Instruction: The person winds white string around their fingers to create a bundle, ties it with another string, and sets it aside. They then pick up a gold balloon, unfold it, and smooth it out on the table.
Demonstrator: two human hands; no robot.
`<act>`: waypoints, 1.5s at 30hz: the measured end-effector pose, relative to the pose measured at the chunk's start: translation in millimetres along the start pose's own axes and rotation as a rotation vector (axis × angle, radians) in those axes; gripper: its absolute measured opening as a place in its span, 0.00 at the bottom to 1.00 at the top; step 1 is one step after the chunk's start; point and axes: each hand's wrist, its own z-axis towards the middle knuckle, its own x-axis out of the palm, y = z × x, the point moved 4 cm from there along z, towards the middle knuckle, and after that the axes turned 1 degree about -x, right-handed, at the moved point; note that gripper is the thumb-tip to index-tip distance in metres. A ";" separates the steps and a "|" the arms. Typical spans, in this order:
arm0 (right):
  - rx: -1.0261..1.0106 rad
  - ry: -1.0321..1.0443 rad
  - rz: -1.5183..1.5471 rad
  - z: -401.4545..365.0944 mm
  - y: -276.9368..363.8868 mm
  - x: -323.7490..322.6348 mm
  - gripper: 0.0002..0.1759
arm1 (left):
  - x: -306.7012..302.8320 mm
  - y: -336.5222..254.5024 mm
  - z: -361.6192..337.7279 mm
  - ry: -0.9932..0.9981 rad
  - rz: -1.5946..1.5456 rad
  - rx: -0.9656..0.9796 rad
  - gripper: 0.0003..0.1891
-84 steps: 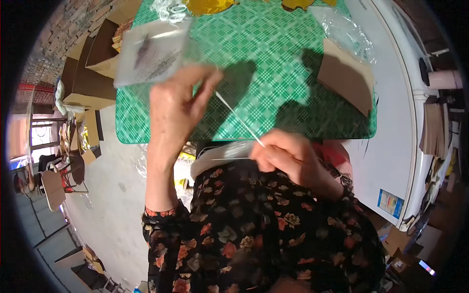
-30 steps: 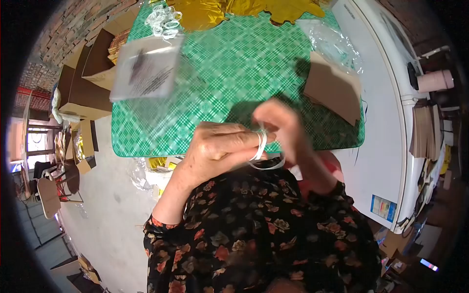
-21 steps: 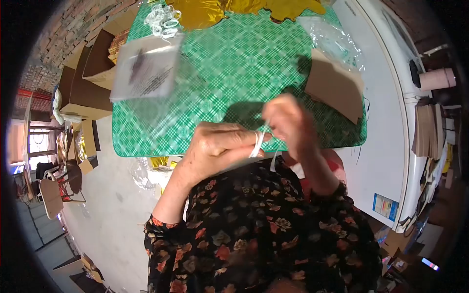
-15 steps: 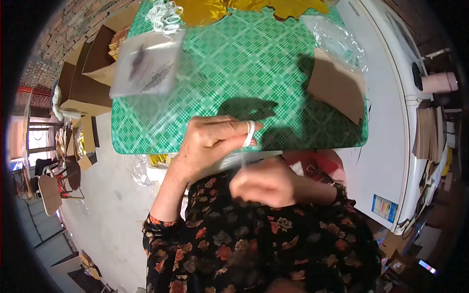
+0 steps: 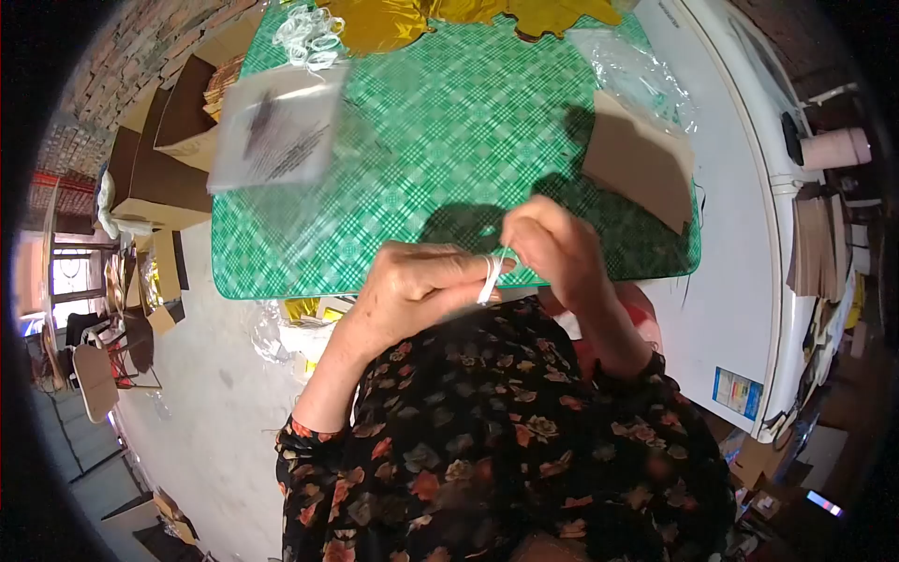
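My left hand (image 5: pixel 417 286) is over the near edge of the green checked table (image 5: pixel 440 122), its fingers stretched to the right with white string (image 5: pixel 490 278) looped round their tips. Just right of the loops, my right hand (image 5: pixel 557 245) is closed in a pinch at the string's end. The two hands are close together, and their shadows fall on the tablecloth. A tangle of similar white string (image 5: pixel 310 37) lies at the table's back left.
Clear plastic bags (image 5: pixel 281 131) lie on the table's left. Gold foil pieces (image 5: pixel 384 26) are along the back. At the right are brown cardboard (image 5: pixel 640 159) and a crumpled clear bag (image 5: pixel 637 70). Cardboard boxes (image 5: pixel 164 178) stand left; a white fridge (image 5: pixel 721 187) stands right.
My right hand has moved up from below the string to the right of my left fingertips. My left hand has shifted slightly right and down, still wrapped with string.
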 end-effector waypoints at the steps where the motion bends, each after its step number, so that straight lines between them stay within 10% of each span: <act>1: 0.042 0.009 0.005 1.2 -14.6 5.8 0.07 | 0.3 -0.5 0.5 -0.040 -0.044 0.006 0.12; 7: 0.273 0.363 0.168 -26.0 -22.0 53.3 0.10 | -1.3 13.6 -5.1 -0.089 -0.139 -0.210 0.12; 18: -0.010 -0.095 -0.338 -16.2 -9.8 8.4 0.04 | 16.9 21.0 -17.2 -0.095 -0.171 -0.273 0.06; 27: 0.190 -0.102 0.567 -20.8 -31.3 48.3 0.09 | 32.0 37.0 -27.1 -0.118 -1.011 -0.548 0.09; 33: 0.249 -0.132 0.649 -21.4 -46.2 41.9 0.06 | 23.8 39.9 -25.5 -0.227 -0.696 -0.594 0.06; 37: 0.259 -0.145 0.686 -18.7 -38.5 42.8 0.05 | 5.0 28.2 -16.6 -0.375 0.094 -0.128 0.04; 45: 0.544 0.151 0.336 -45.0 -53.5 53.0 0.07 | -8.2 48.6 -28.7 -0.342 -0.343 -0.518 0.06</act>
